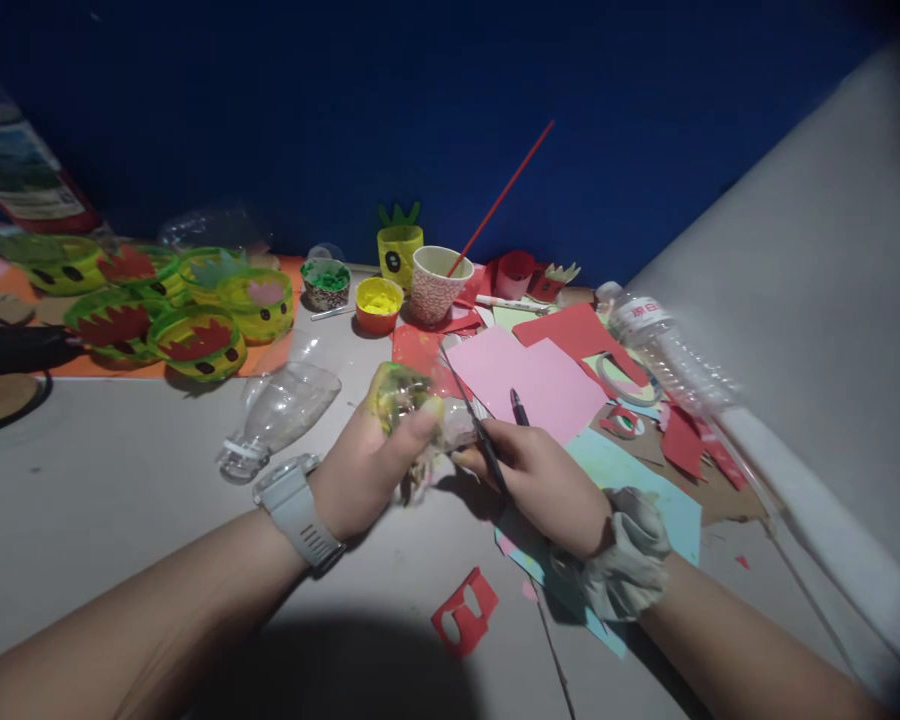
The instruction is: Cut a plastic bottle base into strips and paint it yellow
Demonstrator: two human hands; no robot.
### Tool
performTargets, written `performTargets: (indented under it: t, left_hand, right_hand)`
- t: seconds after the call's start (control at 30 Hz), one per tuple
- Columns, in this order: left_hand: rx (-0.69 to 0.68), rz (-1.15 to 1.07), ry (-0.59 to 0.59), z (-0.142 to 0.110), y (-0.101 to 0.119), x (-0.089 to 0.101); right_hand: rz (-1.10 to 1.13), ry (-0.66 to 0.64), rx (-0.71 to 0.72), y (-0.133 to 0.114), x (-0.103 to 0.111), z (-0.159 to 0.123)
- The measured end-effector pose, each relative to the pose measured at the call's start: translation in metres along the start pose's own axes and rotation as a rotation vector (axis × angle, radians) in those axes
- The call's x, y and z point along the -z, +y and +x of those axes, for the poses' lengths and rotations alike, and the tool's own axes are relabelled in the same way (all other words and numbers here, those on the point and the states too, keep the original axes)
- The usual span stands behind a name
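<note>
My left hand (367, 465), with a white watch on the wrist, is closed around a yellow-painted clear plastic bottle piece (401, 395) held over the grey table (120, 480). My right hand (544, 480), with a grey scrunchie on the wrist, grips a pair of scissors (472, 415) whose blades point up and left against the plastic piece. A dark pen (518, 406) lies on pink paper (532, 380) just beyond my right hand.
A cut clear bottle top (281, 410) lies left of my hands. Several yellow-green painted bowls (195, 340) sit at the back left. Paint cups (379, 303), a patterned cup with a red stick (436, 283), red and blue paper scraps (465, 610) and a plastic bottle (667, 350) surround the work area.
</note>
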State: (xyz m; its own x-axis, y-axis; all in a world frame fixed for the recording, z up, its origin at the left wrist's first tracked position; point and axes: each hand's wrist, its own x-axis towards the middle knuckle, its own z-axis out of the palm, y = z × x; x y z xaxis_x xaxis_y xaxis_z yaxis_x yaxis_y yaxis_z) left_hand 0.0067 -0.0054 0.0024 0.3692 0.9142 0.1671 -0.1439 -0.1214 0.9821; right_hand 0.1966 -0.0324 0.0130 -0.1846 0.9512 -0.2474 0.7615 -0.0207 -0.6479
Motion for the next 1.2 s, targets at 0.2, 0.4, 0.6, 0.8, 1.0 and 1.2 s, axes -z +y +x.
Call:
performTargets:
  t: [0.2,0.4,0.6,0.8,1.0,1.2]
  left_hand:
    - [0.020,-0.057,-0.088,0.000,-0.008,0.001]
    - [0.178,-0.268,-0.107,-0.002,-0.017,0.000]
    - [0.303,-0.430,-0.057,0.007,-0.006,0.000]
    - [0.240,-0.481,-0.010,0.008,-0.007,0.001]
    - [0.254,-0.385,-0.099,0.000,-0.012,0.003]
    - [0.225,-0.381,-0.105,0.000,-0.015,0.003]
  right_hand:
    - [0.056,-0.030,-0.003,0.001,0.000,-0.001]
    - [-0.048,0.032,-0.024,0.000,-0.002,0.000]
    - [0.311,-0.046,0.023,0.002,-0.002,0.001]
    - [0.482,-0.177,0.156,0.002,0.001,0.000]
    - [0.395,-0.212,0.161,-0.001,0.006,-0.001]
    - [0.311,-0.261,0.100,-0.005,0.011,-0.002]
